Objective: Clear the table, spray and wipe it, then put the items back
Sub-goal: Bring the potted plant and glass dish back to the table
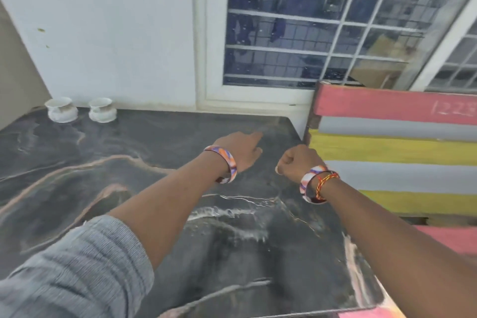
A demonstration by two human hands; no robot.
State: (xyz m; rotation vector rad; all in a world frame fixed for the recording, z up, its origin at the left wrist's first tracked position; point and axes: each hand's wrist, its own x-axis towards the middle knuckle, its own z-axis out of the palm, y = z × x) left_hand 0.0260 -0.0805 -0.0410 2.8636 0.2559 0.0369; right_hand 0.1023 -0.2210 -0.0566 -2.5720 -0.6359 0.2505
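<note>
Marble worktop [129,175] is sitting under both hands, left hand [238,151] grip relaxed, right hand [296,161] grip fisted on nothing.

Both arms reach over dark marble table [154,188]. Left hand [240,150] fingers loosely extended above the tabletop, right hand [296,160] curled in a fist, holding nothing. Two white pots [62,110] at far left corner by wall. Striped bench [392,152] just right of table.

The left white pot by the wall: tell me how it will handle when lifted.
The left white pot looks ceramic, so probably rigid, fairly heavy and breakable. Its wide base suggests it won't tip easily. The tabletop looks glossy, so it may slide if pushed.
</note>
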